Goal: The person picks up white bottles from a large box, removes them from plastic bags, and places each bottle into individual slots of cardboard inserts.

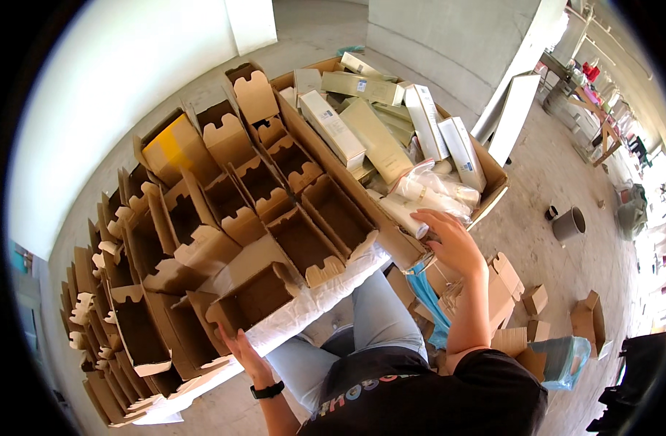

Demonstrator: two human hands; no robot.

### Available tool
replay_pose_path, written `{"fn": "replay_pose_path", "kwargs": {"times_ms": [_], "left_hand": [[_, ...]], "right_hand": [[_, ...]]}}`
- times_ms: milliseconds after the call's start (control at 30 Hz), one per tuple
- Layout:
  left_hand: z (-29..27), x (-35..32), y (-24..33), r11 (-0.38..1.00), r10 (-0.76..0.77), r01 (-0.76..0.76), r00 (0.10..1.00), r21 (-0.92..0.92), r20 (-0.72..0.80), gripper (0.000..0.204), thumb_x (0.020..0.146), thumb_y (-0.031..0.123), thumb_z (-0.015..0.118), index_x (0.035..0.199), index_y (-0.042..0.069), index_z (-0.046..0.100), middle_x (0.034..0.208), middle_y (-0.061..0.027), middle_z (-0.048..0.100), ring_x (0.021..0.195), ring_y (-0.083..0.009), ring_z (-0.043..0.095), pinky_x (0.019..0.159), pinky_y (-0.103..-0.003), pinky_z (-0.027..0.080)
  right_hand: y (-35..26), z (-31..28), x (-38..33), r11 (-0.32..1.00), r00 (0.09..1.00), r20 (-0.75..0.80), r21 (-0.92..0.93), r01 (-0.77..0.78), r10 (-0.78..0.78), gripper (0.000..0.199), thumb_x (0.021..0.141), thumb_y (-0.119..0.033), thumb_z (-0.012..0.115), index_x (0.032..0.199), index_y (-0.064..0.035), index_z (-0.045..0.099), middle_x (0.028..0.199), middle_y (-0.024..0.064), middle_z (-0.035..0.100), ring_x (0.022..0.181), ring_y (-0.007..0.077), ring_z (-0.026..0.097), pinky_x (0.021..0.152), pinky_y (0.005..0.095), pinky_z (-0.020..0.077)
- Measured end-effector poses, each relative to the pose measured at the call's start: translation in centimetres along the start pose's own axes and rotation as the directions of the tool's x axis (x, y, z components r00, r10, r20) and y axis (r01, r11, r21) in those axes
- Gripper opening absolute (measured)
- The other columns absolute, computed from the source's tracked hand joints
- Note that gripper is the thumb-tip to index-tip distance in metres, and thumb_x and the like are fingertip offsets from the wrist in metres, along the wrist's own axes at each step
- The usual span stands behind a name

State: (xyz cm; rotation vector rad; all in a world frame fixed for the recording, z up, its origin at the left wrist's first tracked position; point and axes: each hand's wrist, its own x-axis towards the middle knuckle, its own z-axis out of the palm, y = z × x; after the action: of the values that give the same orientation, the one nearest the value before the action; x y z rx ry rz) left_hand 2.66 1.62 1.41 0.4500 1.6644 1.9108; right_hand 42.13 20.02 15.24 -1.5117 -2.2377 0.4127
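Note:
My left hand [247, 359], with a dark band on its wrist, has its fingers stretched out against the near end of an open brown cardboard box [254, 299]. My right hand [451, 241] is over the near right corner of a large carton [394, 245], its fingers extended beside the end of a white tube [400, 213]. Whether the fingertips touch the tube is hard to tell. Behind the tube lie clear plastic-wrapped items [438, 192]. Several pale gold and white slim boxes [375, 138] are piled in the same carton.
Rows of open brown boxes [150, 327] cover the white-covered table [333, 294] to my left. Flattened cardboard and small cartons [503, 291] lie on the floor at right, near a grey bucket [568, 224]. A light wall [449, 65] stands behind the large carton.

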Motion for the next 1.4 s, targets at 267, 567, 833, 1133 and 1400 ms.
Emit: {"fn": "replay_pose_path", "kwargs": {"times_ms": [267,567,833,1133,1400], "left_hand": [[-0.5,0.1,-0.1,1.000,0.005,-0.006,1.000,0.021,0.021,0.062,0.093,0.010,0.050,0.151,0.008,0.026,0.156,-0.0099,0.023,0.141,-0.0230,0.025,0.116,-0.035,0.015],[-0.3,0.0,-0.2,0.998,-0.002,0.001,1.000,0.058,0.014,0.061,0.093,0.012,0.050,0.150,0.007,0.028,0.158,-0.0100,0.020,0.144,-0.0234,0.019,0.118,-0.037,0.012],[-0.4,0.0,-0.1,0.997,0.001,-0.005,0.999,0.080,0.047,0.061,0.095,0.014,0.050,0.151,0.008,0.027,0.158,-0.0071,0.019,0.145,-0.0217,0.015,0.118,-0.037,0.011],[-0.6,-0.2,0.1,0.997,-0.015,0.007,0.995,0.081,0.100,0.059,0.097,0.018,0.050,0.151,0.013,0.027,0.159,-0.0022,0.017,0.147,-0.0189,0.012,0.120,-0.038,0.011],[-0.7,-0.6,0.1,1.000,0.016,-0.017,0.998,0.023,0.055,0.061,0.095,0.012,0.052,0.151,0.009,0.028,0.156,-0.0099,0.024,0.141,-0.0224,0.026,0.115,-0.035,0.018]], "right_hand": [[0.4,1.8,1.6,0.995,0.977,-0.210,0.099,-0.023,0.044,0.050,0.083,-0.009,0.067,0.132,-0.0111,0.053,0.121,0.0143,0.062,0.118,0.0332,0.055,0.103,0.0393,0.0397],[-0.6,0.8,3.9,0.684,0.655,-0.664,0.665,0.299,0.359,0.039,0.104,-0.016,0.041,0.140,-0.0036,0.033,0.124,0.0152,0.052,0.109,0.0198,0.056,0.096,0.0318,0.0425],[-0.3,2.4,5.3,0.690,0.798,-0.516,0.700,0.184,0.311,0.045,0.098,-0.014,0.056,0.138,-0.0050,0.037,0.122,0.0135,0.055,0.110,0.0203,0.057,0.092,0.0314,0.0468],[0.7,4.5,4.4,0.873,0.951,-0.196,0.474,-0.119,0.237,0.063,0.079,-0.002,0.072,0.135,-0.0095,0.045,0.114,0.0151,0.061,0.106,0.0197,0.060,0.088,0.0332,0.0493],[-0.9,5.2,4.0,0.974,0.974,-0.173,0.196,-0.115,0.150,0.048,0.087,-0.023,0.067,0.130,-0.0081,0.052,0.122,0.0217,0.060,0.114,0.0390,0.056,0.096,0.0432,0.0440]]}}
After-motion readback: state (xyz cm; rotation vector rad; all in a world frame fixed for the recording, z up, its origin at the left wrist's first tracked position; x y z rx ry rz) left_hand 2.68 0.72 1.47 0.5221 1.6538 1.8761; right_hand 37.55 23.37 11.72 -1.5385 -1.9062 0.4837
